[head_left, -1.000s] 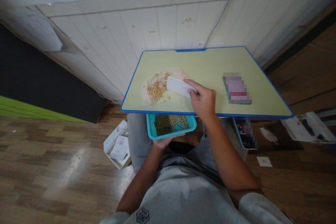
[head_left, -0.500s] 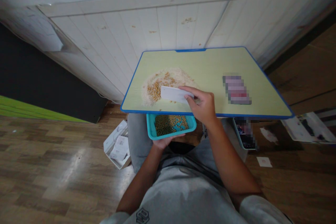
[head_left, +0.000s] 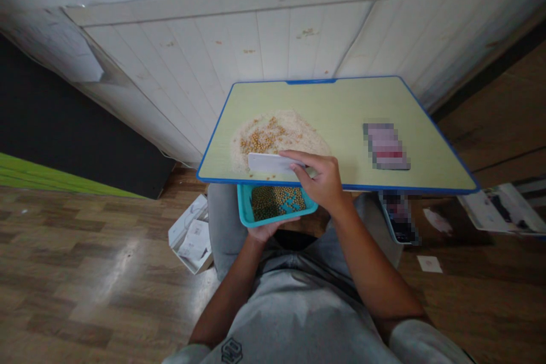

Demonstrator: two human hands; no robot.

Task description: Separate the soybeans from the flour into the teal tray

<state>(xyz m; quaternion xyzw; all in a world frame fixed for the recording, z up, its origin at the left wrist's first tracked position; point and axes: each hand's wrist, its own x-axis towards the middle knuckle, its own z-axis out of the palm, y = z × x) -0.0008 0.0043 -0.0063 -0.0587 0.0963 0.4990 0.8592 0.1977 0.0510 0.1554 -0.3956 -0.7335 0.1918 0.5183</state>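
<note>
My right hand (head_left: 321, 177) pinches a flat white card-like scraper (head_left: 269, 163), held on its long edge over the table's near side. Beyond the scraper lies a pile of pale rice-like grains (head_left: 298, 125) with yellow soybeans (head_left: 258, 140) mixed in, mostly on its left part. A few beans sit between the scraper and the table's front edge. My left hand (head_left: 263, 232) grips a turquoise plastic tray (head_left: 245, 211) from below, just under that edge; most of its fingers are hidden. Soybeans (head_left: 281, 198) cover much of the tray's bottom.
The light green folding table (head_left: 341, 102) has a blue rim and stands against the white panelled wall. A blurred phone (head_left: 387, 147) lies on its right part. Another phone (head_left: 398, 219) is beside my right thigh. An open white box (head_left: 194, 239) stands on the floor at left.
My right hand has drawn the scraper toward me and slightly left, closer to the table's front edge. The tray and my left hand have hardly moved.
</note>
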